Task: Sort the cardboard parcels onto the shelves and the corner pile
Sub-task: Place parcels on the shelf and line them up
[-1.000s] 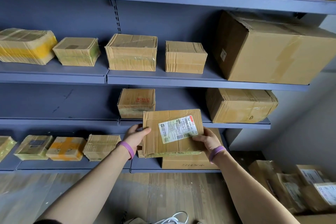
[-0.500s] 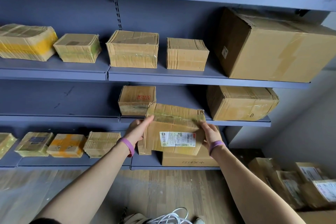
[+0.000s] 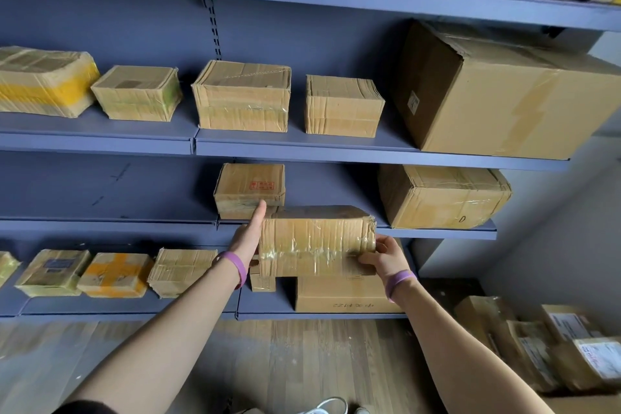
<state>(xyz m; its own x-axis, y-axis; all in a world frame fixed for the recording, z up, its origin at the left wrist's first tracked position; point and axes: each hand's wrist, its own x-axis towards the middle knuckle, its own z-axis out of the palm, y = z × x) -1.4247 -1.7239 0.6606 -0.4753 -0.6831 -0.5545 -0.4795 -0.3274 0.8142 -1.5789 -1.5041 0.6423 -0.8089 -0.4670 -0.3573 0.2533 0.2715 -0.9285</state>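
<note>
cardboard, the taped parcel (image 3: 317,239) is being held at the front edge of the middle shelf (image 3: 437,232), just right of a red-stamped box (image 3: 250,188). left hand (image 3: 250,235) is pressing its left end with straight fingers; right hand (image 3: 383,255) is gripping its lower right corner.

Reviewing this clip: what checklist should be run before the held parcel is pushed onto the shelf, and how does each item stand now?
1. Two-handed hold: left hand flat against the left end of the parcel, right hand with a grip on its lower right corner: ok.
2. Free gap on the shelf between the stamped box and the large box: ok.
3. Parcel held level: ok.
4. Parcel's far edge already on the shelf: cannot tell.
5. Left fingertips clear of the stamped box: cannot tell.
</note>
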